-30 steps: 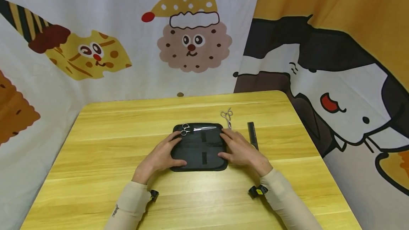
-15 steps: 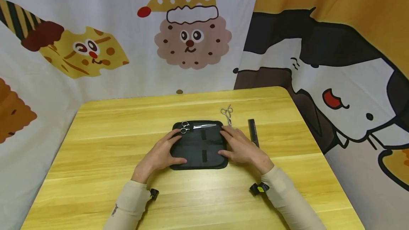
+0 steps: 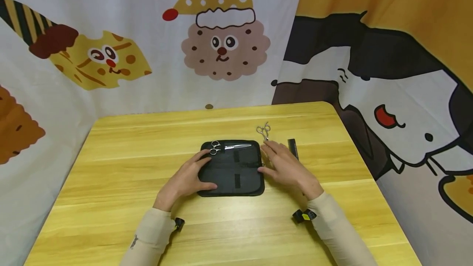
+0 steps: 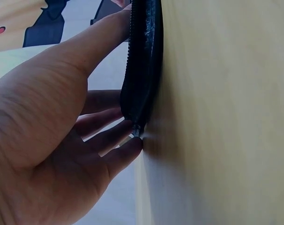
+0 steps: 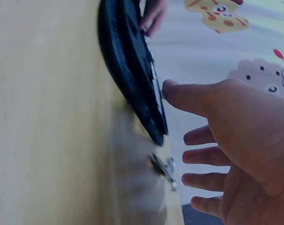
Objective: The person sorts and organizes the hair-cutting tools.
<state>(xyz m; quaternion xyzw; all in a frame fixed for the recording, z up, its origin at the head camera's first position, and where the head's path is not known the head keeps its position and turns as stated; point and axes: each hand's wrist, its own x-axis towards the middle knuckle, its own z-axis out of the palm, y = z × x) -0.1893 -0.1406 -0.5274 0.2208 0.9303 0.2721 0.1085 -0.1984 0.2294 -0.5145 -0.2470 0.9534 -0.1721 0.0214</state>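
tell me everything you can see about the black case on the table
The black case lies opened on the wooden table, inner side up. It is roughly rectangular with rounded corners and looks leathery, with zip teeth along its edge and short dark strips inside. Silver scissors lie along its far side. The left hand touches its left side; whether the right hand touches its right edge is unclear.

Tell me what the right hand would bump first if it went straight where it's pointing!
The right hand would probably meet the black zippered case first; the loose scissors lie close too, and depth there is unclear.
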